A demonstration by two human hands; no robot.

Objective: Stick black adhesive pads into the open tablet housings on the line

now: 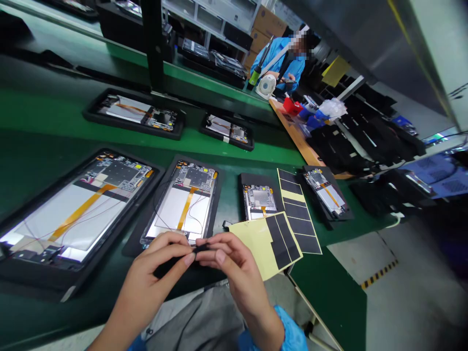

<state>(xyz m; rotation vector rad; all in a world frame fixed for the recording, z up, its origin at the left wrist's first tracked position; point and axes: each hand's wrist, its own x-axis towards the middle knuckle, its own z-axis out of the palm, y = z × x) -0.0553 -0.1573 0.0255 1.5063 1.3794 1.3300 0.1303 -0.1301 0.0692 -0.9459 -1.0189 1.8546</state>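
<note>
- Black piece (201,248) is pinched narrowly at lower centre between left hand (161,265) and right hand (239,265), apparently for fine control.
- Two yellow-backed sheets (256,239) are kept right of centre, seemingly within easy reach.
- Six opened tablets (188,209), four near and two behind, are laid insides-up, presumably for access.
- One co-worker (280,54) is seen, upper right.

The surface (229,195) is deep green; the open tablets (171,207) on it are black, white and silver-grey, each crossed by an orange ribbon (186,207). Between the fingers (181,266), the small piece (201,247) is black, and the nearer sheet (252,239) is pale yellow, patterned with black oblongs (281,239) parted by thin pale lines. The sleeve (290,329) is bright blue, the fan (266,87) white, the floor (402,312) grey with black-and-yellow striped tape (379,274).
</note>
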